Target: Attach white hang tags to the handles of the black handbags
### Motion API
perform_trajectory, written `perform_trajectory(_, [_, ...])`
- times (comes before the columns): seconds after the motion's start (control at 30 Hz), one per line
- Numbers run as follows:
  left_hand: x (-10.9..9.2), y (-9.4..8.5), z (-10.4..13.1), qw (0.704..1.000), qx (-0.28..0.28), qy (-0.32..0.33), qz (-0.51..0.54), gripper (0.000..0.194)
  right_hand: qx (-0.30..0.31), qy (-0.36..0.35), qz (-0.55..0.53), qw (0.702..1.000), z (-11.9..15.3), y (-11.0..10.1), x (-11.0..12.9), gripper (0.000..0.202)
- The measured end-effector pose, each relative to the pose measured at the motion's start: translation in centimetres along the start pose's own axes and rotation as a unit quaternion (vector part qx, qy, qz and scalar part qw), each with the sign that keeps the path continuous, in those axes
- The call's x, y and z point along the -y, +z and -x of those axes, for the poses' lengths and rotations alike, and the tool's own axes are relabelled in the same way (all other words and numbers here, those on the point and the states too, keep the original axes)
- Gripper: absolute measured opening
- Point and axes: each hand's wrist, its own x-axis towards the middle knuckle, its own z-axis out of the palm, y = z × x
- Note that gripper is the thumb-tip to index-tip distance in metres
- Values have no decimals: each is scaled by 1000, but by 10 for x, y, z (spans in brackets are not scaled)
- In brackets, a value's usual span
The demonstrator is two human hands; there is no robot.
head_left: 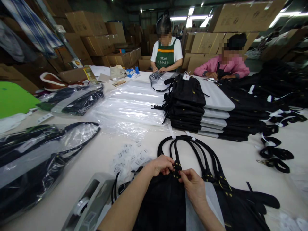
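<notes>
A black handbag point(163, 202) lies in front of me, its upright looped handles point(176, 152) fixed with brass-coloured rivets. My left hand point(163, 165) is closed, its fingertips pinching the base of one handle. From the other side, my right hand point(193, 186) pinches the same spot with thumb and forefinger. Whether a small part sits between the fingertips is too small to tell. Beside this bag, on the right, lies another black bag point(240, 205), with a pale sheet point(215, 195) between the two. A pile of white barcode labels point(131, 157) lies just beyond my left forearm.
Stacked black bags with white padding point(216, 93) stand ahead on the right. Clear plastic sleeves point(130, 99) lie mid-table, and bagged black goods point(31, 166) at left. A grey device point(89, 199) sits near my left arm. Two people point(166, 57) work across the table point(141, 134).
</notes>
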Motion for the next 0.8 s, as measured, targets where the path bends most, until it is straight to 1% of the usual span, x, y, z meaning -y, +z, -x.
perform_trajectory(0.1, [-1,1,-2,998,22,-12,-50,11,8,-9,34,999,-1,7,-1,31])
perform_trajectory(0.17, [-3,4,-2,995,18,-17,-97,15,28,-20,62,997,-2,9,-1,28])
perform_trajectory(0.23, [-4,7,-1,989,2,-11,-147,17,54,-37,97,993,-2,6,1,25])
perform_trajectory(0.33, [-4,10,4,975,-45,16,-219,17,89,-68,159,981,2,-9,5,22])
perform_trajectory(0.43, [1,11,12,957,-98,42,-269,16,116,-84,212,967,9,-31,7,29])
perform_trajectory(0.53, [9,12,22,943,-146,68,-290,17,151,-80,239,956,18,-48,7,33])
perform_trajectory(0.6, [14,13,29,936,-178,88,-290,20,171,-67,242,953,23,-54,6,35])
perform_trajectory(0.7, [19,17,39,931,-212,119,-273,19,188,-49,224,955,29,-56,6,41])
perform_trajectory(0.8, [20,24,42,931,-225,152,-244,16,179,-62,196,962,36,-53,6,47])
